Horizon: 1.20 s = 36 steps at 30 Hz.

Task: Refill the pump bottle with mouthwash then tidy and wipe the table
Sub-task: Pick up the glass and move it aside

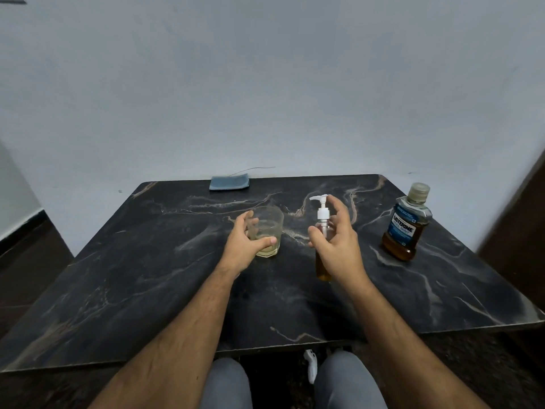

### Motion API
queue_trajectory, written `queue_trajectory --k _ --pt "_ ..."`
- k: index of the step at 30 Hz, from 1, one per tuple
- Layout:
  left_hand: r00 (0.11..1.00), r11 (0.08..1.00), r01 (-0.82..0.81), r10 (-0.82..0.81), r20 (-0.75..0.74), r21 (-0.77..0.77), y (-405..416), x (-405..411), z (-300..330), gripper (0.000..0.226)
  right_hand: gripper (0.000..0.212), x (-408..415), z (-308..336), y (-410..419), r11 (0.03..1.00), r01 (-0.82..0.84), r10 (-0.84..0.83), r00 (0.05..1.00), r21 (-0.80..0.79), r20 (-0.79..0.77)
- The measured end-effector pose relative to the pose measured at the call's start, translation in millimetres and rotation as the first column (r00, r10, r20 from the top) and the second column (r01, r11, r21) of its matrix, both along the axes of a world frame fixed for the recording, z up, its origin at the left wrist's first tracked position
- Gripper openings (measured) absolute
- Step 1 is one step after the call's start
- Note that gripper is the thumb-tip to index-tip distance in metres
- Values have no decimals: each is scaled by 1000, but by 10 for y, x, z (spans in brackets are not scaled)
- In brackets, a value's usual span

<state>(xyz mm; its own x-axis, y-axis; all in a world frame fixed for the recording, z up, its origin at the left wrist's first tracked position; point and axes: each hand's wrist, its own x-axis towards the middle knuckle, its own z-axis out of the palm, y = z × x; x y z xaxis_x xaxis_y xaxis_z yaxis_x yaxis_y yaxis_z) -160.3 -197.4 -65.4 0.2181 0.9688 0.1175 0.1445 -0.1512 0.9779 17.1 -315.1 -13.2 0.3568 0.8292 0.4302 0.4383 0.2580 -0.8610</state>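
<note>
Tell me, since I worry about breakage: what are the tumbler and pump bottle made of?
The tumbler looks like clear glass: faceted base, see-through wall. The pump bottle seems clear plastic with a matte white plastic pump; amber liquid shows through. Neither is certain.

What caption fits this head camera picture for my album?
Left hand grips a glass, right hand holds the pump bottle beside the mouthwash bottle.
</note>
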Motion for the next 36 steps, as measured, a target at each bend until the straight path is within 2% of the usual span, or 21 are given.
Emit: queue_trajectory --k 3,6,10,13,18,36 --pt "1000 1000 14 -14 -3 -3 -5 -8 -12 95 82 -12 14 -11 999 -36 36 999 1 12" --pt "1000 1000 17 -17 -17 22 -33 -1 -19 95 87 -50 15 10 998 -65 65 997 5 50" --pt "1000 998 20 -18 -18 64 -71 7 -35 91 82 -92 -32 87 996 -92 89 988 16 128" --pt "1000 997 27 -26 -13 72 -70 2 -48 90 77 -135 -78 156 996 -93 94 965 -13 245" --pt "1000 996 27 -27 -2 85 -63 3 -68 89 72 -192 -86 269 991 -111 128 935 -68 332" --pt "999 997 32 -33 5 75 -10 -20 -154 90 43 -307 -60 469 989 -28 84 918 -148 388"
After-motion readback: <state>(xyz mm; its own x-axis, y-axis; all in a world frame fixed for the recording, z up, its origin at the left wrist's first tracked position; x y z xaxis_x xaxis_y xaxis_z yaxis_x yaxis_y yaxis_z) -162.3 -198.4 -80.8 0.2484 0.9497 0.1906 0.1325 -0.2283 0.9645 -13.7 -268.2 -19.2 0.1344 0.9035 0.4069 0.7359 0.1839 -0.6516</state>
